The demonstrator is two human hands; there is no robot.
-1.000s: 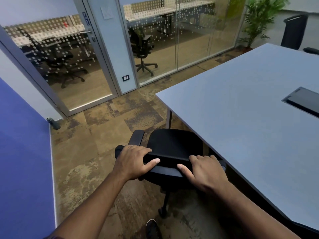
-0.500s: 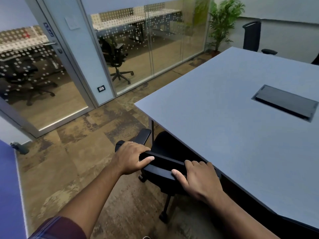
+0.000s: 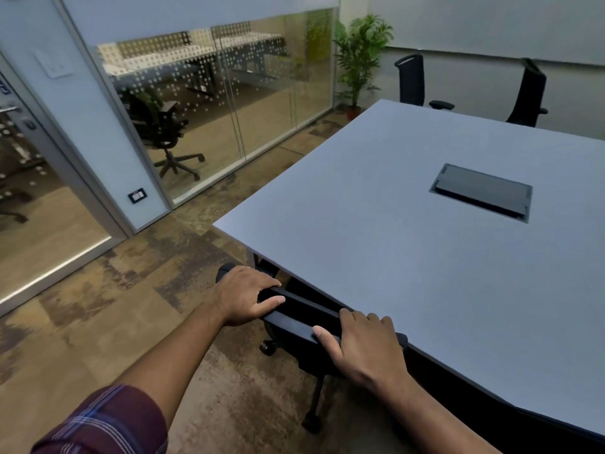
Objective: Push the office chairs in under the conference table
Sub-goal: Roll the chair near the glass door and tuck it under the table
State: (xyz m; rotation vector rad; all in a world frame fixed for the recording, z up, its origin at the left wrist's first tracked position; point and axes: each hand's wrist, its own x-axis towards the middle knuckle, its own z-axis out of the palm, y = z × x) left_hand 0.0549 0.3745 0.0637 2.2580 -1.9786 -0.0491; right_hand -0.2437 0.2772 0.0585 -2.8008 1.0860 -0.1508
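Gripping chair back | both hands | seat under conference table

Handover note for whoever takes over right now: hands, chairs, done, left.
Left hand: gripping the near chair by the left end of its backrest top.
Right hand: gripping the right end of the same edge.
Near chair: seat hidden under the conference table, backrest close to the table edge.
Done: this chair looks nearly in.
Left: check it is fully in, then the two far chairs, which stand at the opposite side, backs upright.
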